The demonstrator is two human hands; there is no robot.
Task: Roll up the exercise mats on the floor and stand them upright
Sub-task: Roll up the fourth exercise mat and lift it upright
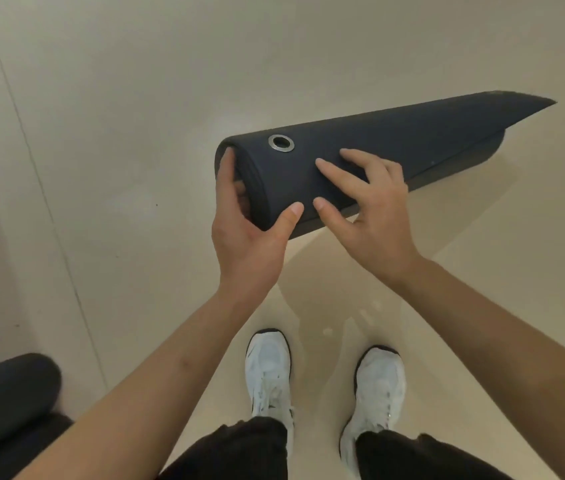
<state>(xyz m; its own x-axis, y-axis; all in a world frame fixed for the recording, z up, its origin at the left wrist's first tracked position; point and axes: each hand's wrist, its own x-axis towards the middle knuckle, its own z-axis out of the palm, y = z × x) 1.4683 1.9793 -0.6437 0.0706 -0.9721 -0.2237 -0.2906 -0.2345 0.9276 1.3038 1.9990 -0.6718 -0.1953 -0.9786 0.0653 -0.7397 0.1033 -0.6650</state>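
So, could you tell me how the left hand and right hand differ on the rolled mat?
The left hand grips the near end of the rolled mat, fingers curled over its rim and thumb on the outside; the right hand lies on its side with fingers spread and fairly straight. The left hand holds, the right hand only presses. Both touch it near the grommet.

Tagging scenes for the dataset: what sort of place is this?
Likely an indoor gym or exercise studio, though that's a guess. Cues: a dark rolled mat with a metal eyelet, what looks like another rolled mat at lower left, and a smooth pale floor.
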